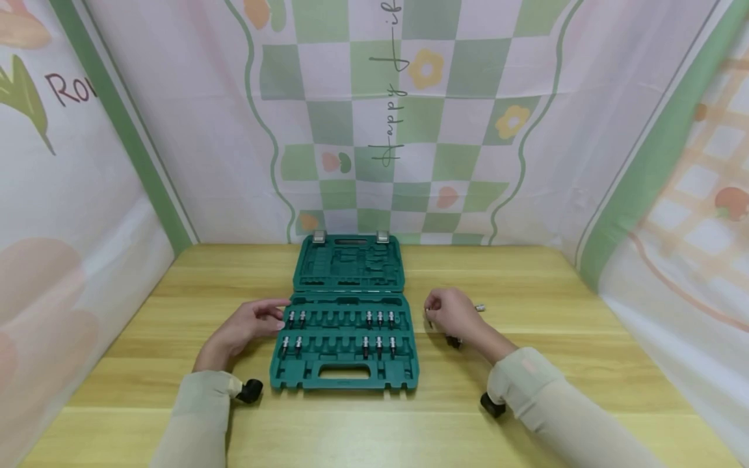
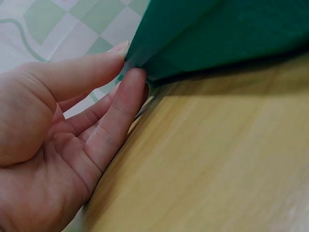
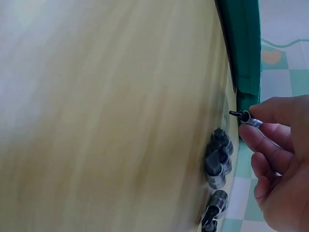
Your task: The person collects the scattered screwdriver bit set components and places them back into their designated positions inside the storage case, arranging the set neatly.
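An open green plastic tool case [image 1: 345, 382] lies on the table, lid folded back. Silver-and-black bit sockets [image 1: 380, 346] sit in two rows of its slots, at the left and right ends, with bare slots between. My left hand [image 1: 248, 328] is at the case's left side, its fairly straight fingers touching the edge, as the left wrist view also shows. To the right of the case, my right hand [image 1: 458, 316] pinches a small bit socket [image 3: 247, 117] between thumb and fingers, its dark tip pointing away from the hand.
Several loose bit sockets [image 3: 216, 164] lie on the wooden table [image 1: 526, 286] by the right hand, one [image 1: 480, 307] just beyond it. Patterned cloth [image 1: 468, 97] hangs behind the table and at both sides. Metal latches [image 1: 383, 237] top the raised lid.
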Demonstrator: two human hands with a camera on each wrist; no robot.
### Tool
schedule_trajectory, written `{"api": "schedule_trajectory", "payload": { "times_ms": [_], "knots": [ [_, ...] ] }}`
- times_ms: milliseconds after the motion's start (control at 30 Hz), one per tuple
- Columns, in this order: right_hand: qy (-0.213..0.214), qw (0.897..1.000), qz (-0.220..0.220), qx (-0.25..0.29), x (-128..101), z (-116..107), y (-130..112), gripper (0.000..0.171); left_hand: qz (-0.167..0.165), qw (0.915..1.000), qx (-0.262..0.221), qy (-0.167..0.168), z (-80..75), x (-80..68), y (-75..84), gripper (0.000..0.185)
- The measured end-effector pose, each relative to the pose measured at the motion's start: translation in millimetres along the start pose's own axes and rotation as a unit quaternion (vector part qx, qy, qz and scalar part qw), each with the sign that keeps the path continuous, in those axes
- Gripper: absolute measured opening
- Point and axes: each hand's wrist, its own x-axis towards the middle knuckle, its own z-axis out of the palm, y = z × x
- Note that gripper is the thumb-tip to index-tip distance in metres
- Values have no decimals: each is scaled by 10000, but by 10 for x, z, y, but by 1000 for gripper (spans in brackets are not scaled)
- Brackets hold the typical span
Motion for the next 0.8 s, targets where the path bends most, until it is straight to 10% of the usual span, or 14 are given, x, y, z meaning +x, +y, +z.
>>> {"api": "schedule_trajectory", "payload": {
  "times_ms": [800],
  "knots": [
    [904, 9854, 456, 1365, 134, 134, -324, 4, -50, 10000, 48, 26, 3, 6, 8, 52]
  ]
}}
